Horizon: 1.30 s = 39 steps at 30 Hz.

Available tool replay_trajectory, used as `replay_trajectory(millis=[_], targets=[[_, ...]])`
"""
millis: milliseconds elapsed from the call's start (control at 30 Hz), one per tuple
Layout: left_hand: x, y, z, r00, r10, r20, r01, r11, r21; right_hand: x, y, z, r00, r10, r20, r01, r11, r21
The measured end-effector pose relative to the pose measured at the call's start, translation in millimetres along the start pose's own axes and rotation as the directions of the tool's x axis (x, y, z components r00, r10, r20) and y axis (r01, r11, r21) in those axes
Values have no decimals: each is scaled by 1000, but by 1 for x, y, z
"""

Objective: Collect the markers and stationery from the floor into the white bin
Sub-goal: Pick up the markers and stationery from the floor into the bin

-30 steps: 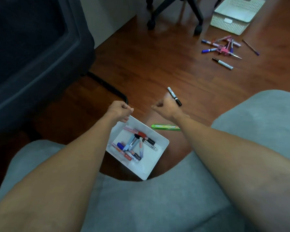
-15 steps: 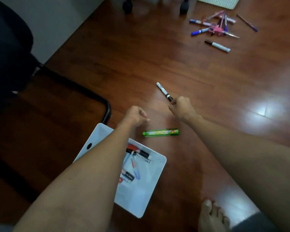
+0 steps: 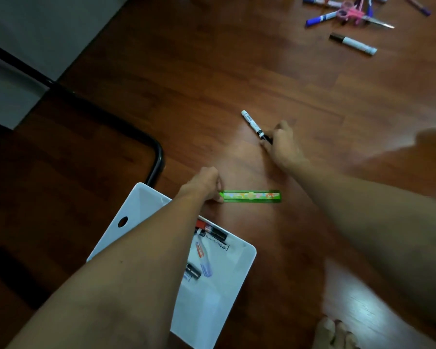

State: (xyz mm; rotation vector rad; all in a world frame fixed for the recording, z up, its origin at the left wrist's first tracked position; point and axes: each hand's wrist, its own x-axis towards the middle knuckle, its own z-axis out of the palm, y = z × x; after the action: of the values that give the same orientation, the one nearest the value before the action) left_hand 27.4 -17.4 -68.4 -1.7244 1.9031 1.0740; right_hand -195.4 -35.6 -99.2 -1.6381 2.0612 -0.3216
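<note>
Green ruler (image 3: 251, 196) end pinched by left hand (image 3: 202, 183) fingers, right hand (image 3: 282, 144) fingers grasping black-capped marker (image 3: 256, 126), white bin (image 3: 227, 293) beside

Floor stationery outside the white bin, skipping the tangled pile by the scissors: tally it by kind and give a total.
Markers: 2 (held marker, lone marker)
Green case: 1
Purple pen: 1
Total: 4
</note>
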Motion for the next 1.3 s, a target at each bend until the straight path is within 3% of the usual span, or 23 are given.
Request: replay_trajectory(millis=[467,833,1300], targets=[[20,-3,-9,963,105,-249,-123,991,-57,-3,8,6,996,33,-83,-27,997,79],[21,2,-4,954,197,-227,-201,980,6,1,8,2,996,75,-54,-69,993,100],[26,-5,1,949,196,-248,-209,978,-25,2,11,6,994,97,-45,-90,987,130]])
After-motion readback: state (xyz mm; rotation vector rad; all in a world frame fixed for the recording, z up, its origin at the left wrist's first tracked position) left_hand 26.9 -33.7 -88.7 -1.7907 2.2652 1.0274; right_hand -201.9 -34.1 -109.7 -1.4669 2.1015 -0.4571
